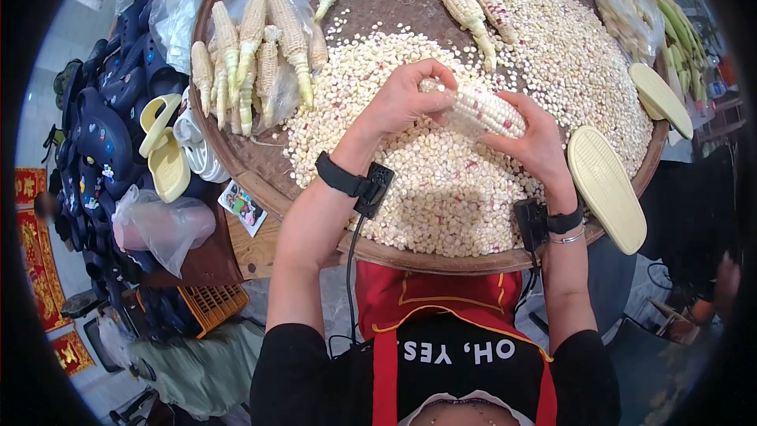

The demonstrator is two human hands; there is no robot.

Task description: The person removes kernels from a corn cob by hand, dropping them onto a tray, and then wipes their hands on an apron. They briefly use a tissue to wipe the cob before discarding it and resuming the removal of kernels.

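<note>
An ear of corn (482,110) with white kernels and a few red ones lies across between my two hands, above a heap of loose kernels (426,205). My left hand (406,96) is curled round its left end, fingers bent over the tip. On the other end, my right hand (532,138) grips with thumb and fingers. My left fingers and palm hide the ear's left tip. The loose kernels, white with some red, spread over a large round brown tray (244,154).
Stripped cobs (252,47) lie on a plastic bag at the tray's left. Several ears of corn (457,1) rest at the far side. Yellow slippers (607,189) overlap the right rim. A bagged bundle (628,16) sits far right. Dark clogs (106,142) hang at the left.
</note>
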